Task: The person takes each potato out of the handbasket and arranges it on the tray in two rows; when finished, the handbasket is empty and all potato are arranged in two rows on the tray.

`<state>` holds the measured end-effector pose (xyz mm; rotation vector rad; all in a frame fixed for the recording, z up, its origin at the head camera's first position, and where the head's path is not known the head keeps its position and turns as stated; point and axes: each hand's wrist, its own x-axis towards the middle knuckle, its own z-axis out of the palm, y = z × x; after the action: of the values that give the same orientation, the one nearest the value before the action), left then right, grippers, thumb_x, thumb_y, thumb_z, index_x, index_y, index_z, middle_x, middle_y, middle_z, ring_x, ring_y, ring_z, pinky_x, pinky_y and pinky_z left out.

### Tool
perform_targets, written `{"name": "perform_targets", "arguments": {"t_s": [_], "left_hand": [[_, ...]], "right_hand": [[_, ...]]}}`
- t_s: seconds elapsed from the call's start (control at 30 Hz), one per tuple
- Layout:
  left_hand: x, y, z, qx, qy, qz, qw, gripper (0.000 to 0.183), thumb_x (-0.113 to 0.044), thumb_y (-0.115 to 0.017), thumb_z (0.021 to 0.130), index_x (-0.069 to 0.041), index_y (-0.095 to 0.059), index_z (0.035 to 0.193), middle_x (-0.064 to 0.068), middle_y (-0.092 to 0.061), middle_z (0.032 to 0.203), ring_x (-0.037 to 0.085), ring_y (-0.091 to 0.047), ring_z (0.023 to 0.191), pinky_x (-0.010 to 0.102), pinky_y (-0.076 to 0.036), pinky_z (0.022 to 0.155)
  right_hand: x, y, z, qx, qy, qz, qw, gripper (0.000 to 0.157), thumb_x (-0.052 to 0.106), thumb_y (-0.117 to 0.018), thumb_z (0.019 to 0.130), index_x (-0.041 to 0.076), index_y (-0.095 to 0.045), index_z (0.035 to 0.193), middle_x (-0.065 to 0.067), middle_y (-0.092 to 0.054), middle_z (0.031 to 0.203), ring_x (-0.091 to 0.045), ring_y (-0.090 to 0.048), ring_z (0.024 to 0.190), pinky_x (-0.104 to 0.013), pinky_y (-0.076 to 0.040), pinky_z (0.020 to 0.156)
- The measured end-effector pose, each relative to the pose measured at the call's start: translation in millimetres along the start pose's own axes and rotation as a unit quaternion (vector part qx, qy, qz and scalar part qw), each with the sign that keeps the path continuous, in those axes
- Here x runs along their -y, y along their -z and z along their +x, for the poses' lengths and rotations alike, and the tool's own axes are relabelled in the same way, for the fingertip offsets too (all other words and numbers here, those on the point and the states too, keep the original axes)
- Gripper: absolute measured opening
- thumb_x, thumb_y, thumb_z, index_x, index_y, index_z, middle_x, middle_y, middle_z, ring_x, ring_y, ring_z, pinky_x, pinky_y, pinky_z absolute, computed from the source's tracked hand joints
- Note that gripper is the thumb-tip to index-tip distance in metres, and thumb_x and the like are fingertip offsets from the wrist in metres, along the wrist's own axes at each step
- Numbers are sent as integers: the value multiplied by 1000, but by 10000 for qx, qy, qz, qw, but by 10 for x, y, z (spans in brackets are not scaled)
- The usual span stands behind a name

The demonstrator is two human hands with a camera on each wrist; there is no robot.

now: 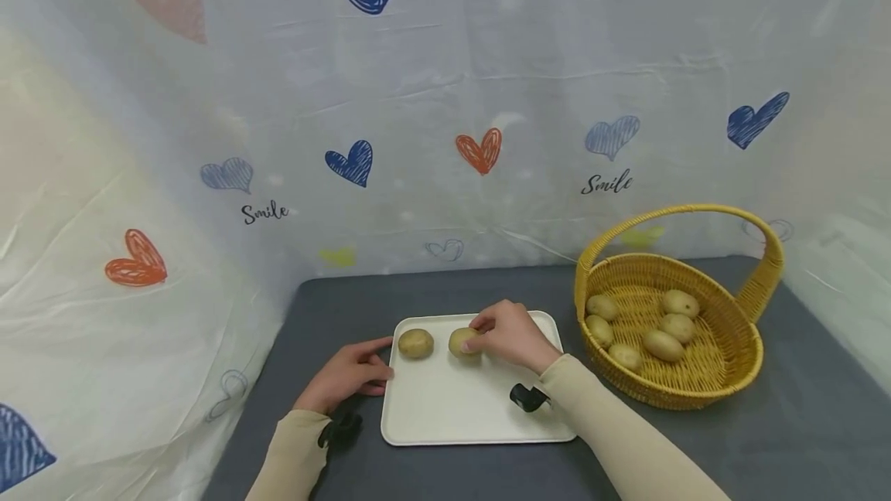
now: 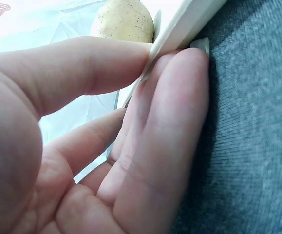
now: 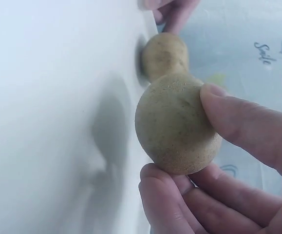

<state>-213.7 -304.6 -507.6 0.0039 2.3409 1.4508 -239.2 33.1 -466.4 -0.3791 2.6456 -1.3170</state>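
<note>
A white rectangular tray (image 1: 473,408) lies on the dark grey table. My left hand (image 1: 348,373) pinches its left rim, the thumb (image 2: 111,63) on one side and the fingers (image 2: 175,107) on the other. One potato (image 1: 415,343) rests in the tray's far left corner. To the right of it, my right hand (image 1: 511,337) holds a second potato (image 3: 177,126) between thumb and fingertips. That potato's shadow falls apart from it on the tray in the right wrist view, so it looks slightly raised.
A yellow woven basket (image 1: 682,397) with a tall handle stands right of the tray, with several potatoes (image 1: 663,345) inside. A pale curtain (image 1: 418,99) with hearts hangs behind the grey table (image 1: 348,300). A black wrist camera (image 1: 529,397) juts over the tray from the right sleeve.
</note>
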Motion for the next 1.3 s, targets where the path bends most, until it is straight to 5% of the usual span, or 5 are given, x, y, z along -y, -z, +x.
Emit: {"name": "perform_targets", "arguments": {"t_s": [0.53,1.3], "left_hand": [[-26,-19,-37,-33,-180,19,9998,76,-18,-84,95,-11,-51,163,12,-70,97,21,-77,86,38,-67,79],[27,-4,1,-40,-138,-5,9999,76,-20,-85,95,-12,-51,162,11,-71,98,20,-76,87,37,-67,79]], "right_hand": [[3,-119,201,140,-325,-154,9993,36,32,-97,80,13,-86,108,1,-82,104,-14,-73,97,-36,-61,87],[-8,-169,231,198,-99,-78,9997,32,27,-95,81,12,-85,107,3,-80,97,-11,-71,90,-33,-59,83]]}}
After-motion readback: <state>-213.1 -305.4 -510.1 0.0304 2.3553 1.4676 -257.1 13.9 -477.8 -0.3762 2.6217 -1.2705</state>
